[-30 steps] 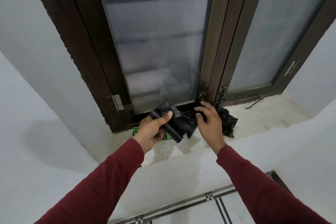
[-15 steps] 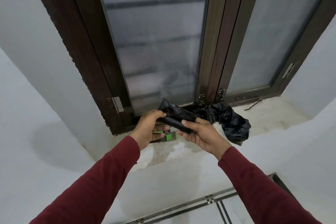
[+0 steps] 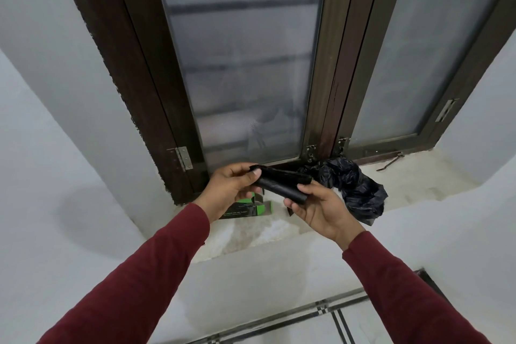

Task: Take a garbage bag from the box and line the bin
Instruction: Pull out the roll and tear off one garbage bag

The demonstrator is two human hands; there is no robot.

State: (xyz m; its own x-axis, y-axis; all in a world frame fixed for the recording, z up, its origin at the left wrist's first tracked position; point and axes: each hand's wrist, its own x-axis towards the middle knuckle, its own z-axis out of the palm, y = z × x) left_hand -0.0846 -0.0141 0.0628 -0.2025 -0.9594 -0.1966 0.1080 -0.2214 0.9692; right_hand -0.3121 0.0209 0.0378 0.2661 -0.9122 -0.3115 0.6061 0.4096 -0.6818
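Note:
A black roll of garbage bags (image 3: pixel 282 186) is held above the window sill between both hands. My left hand (image 3: pixel 230 188) pinches the loose end of the bag at the roll's upper left. My right hand (image 3: pixel 318 209) grips the roll's lower right end from underneath. The green and black box (image 3: pixel 245 208) lies on the sill below my left hand, partly hidden by it. No bin is in view.
A crumpled black plastic bag (image 3: pixel 354 190) lies on the stone sill (image 3: pixel 418 179) to the right of my hands. Behind stands a dark wooden window frame (image 3: pixel 326 92) with frosted panes. A metal latch hook (image 3: pixel 391 162) lies at the sill's back right. White walls flank the recess.
My right hand left the crumpled bag on the sill and came over to grip the roll. The roll was lifted slightly away from the window, uncovering the box.

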